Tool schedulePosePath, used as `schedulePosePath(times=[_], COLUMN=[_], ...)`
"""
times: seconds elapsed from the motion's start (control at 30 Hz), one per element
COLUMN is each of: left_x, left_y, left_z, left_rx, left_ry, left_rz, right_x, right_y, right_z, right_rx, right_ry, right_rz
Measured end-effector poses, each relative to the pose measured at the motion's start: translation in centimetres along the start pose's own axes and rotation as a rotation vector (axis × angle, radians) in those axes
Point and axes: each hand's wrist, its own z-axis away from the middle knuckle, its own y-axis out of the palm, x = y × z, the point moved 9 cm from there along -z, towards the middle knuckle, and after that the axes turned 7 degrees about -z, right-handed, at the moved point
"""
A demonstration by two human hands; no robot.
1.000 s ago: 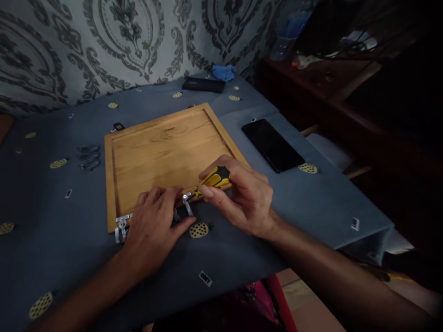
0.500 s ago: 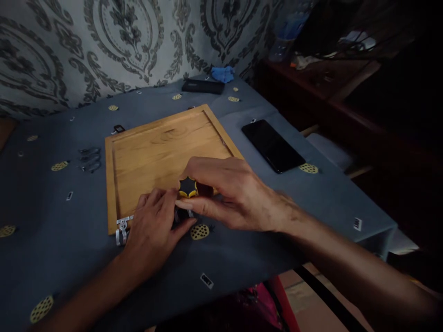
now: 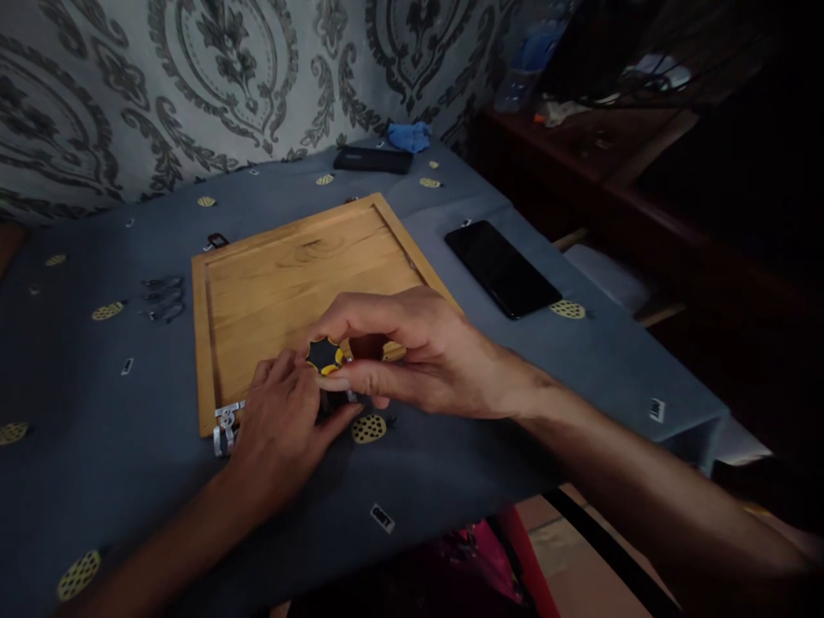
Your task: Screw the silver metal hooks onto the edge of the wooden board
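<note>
A framed wooden panel [image 3: 289, 283] lies on the table. In my right hand [image 3: 425, 352] is a screwdriver [image 3: 324, 355], held between thumb and fingers; the black-and-yellow end of its handle faces me, and its tip is hidden. My left hand [image 3: 283, 429] rests over the panel's near edge. Its thumb and fingers close round a small metal latch [image 3: 351, 396], mostly covered by the hands. Just left of that hand, another silver latch [image 3: 225, 425] hangs on the near left corner of the frame.
Right of the panel lies a black phone [image 3: 503, 268]. Small metal hooks [image 3: 162, 298] lie to the left. A dark case [image 3: 373, 160] and a crumpled blue cloth [image 3: 408, 137] sit by the wall. A dark loop fitting [image 3: 216, 241] shows at the panel's far edge.
My right hand has shifted slightly left with the screwdriver, whose handle end now tilts further toward my left hand. My left hand stays at the panel's edge.
</note>
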Motion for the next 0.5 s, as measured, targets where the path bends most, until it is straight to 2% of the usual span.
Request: schedulePosePath(times=[0.1, 0.23, 0.3, 0.4, 0.5], left_x=[-0.2, -0.2, -0.4, -0.6, -0.5], left_y=[-0.2, -0.4, -0.5, -0.9, -1.0], left_z=[-0.1, 0.0, 0.2, 0.2, 0.0], left_rx=[-0.014, -0.038, -0.064, -0.098, -0.079], left_ry=[0.004, 0.012, 0.044, 0.067, 0.035], left_rz=[0.013, 0.034, 0.037, 0.050, 0.071], right_x=[0.1, 0.6, 0.4, -0.2, -0.6], right_y=[-0.3, -1.1, -1.1, -1.0, -1.3], right_z=[0.2, 1.1, 1.5, 1.7, 1.6], right_rx=[-0.071, -0.289, -0.370, -0.413, -0.396], right_ry=[-0.056, -0.154, -0.155, -0.115, -0.080], right_rz=[0.035, 0.195, 0.263, 0.263, 0.126])
